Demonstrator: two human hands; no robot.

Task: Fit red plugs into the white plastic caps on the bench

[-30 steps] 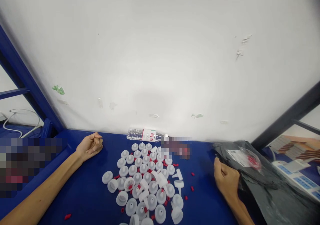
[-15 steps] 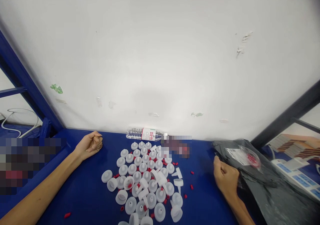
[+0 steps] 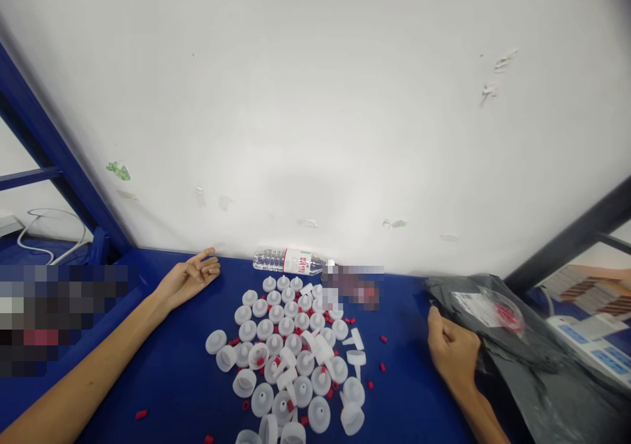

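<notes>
My left hand rests palm up near the back left of the blue table, its index finger stretched out and the others loosely curled. It holds nothing. At the right, my right hand is closed in a fist beside a dark grey plastic bag; no object shows in it. Between the hands lie many translucent white nozzle caps, some upright with the spout up, others tipped over. Small red tip caps are scattered among and around them. Neither hand touches the caps.
A clear water bottle lies on its side along the wall, next to a blurred-out patch. A white power strip is beyond the bag. Blue metal posts flank the table. A white cable is at far left.
My left hand has loosened from a curled fist, its index finger now extended. The right fist keeps its shape. The whole view has shifted slightly, with things appearing further right.
</notes>
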